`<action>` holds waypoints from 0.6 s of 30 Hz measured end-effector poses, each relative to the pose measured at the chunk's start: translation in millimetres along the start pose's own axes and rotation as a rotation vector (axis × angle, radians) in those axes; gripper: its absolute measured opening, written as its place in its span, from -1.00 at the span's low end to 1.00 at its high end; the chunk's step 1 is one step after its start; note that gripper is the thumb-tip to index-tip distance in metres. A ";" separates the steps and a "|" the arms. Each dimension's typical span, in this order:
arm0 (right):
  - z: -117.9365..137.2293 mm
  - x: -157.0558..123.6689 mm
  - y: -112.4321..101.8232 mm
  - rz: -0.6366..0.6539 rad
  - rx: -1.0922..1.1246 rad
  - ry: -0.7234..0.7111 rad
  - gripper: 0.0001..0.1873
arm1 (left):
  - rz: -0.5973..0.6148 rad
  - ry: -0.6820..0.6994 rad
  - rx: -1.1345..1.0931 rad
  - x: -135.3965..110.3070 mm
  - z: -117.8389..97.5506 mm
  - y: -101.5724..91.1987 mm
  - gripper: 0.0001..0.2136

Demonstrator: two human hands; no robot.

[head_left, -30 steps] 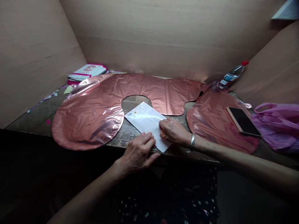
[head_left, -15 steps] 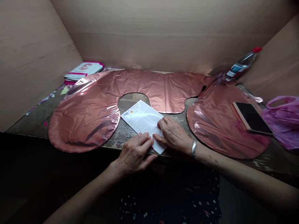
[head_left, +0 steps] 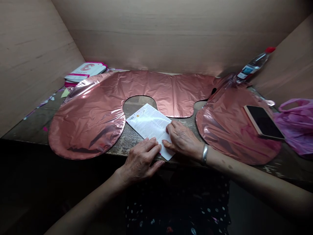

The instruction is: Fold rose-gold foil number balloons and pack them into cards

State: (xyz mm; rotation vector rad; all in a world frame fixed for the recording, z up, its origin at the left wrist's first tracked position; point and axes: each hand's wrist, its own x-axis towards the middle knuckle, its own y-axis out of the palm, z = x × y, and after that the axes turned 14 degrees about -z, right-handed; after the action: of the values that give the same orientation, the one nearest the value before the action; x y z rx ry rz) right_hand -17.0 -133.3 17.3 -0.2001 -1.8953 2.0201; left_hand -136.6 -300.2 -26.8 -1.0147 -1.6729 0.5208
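A white printed card (head_left: pixel 148 122) with a barcode and fine text lies at a slant on the worn tabletop. My left hand (head_left: pixel 143 158) rests its fingers along the lower left edge of the card, with the thumb stretched out apart near the table's front edge. Across the card's right corner, my right hand (head_left: pixel 182 138) has its fingers bent over the side and its thumb on the printed face. Around the card spreads a large flat rose-gold foil balloon (head_left: pixel 93 117), creased and shiny, curving behind it to a second rounded lobe on the right.
A phone (head_left: pixel 265 122) lies on the balloon's right lobe. Behind it a plastic bottle (head_left: pixel 253 67) with a red cap leans over. A pink plastic bag (head_left: pixel 297 125) sits far right, and packets marked with a 3 (head_left: pixel 85 70) are stacked back left. Board walls (head_left: pixel 156 39) enclose the table.
The view has shifted slightly. My right hand has slid a little to the right along the card; my left hand is nearly unmoved.
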 end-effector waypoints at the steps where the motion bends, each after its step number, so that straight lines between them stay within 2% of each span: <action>1: 0.3 1.0 0.9 0.004 -0.006 -0.004 -0.65 | -0.001 0.000 0.001 -0.3 0.3 0.0 -0.68; 4: -3.8 4.5 4.4 0.010 -0.053 0.017 -0.77 | -0.005 0.002 0.012 -1.4 1.2 0.3 -0.67; 8: -13.1 6.4 3.3 0.018 -0.068 0.026 -0.80 | -0.004 0.008 0.023 -2.2 1.4 0.9 -0.66; 12: -8.4 2.7 -3.2 0.022 -0.072 -0.021 -0.51 | -0.023 0.015 0.043 -0.8 -0.4 -0.3 -0.68; 14: -2.6 1.7 -3.7 0.013 -0.107 -0.012 -0.47 | -0.026 0.018 0.041 0.0 -0.9 -1.1 -0.69; 18: 1.9 5.6 0.6 0.015 -0.156 0.009 -0.68 | -0.019 0.011 0.023 -0.2 0.4 -0.4 -0.68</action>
State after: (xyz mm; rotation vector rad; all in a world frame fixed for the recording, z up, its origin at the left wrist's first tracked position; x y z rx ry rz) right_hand -22.9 -133.2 17.7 -0.2638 -2.0527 1.8772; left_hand -137.2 -300.5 -26.7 -0.9832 -1.6614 0.5196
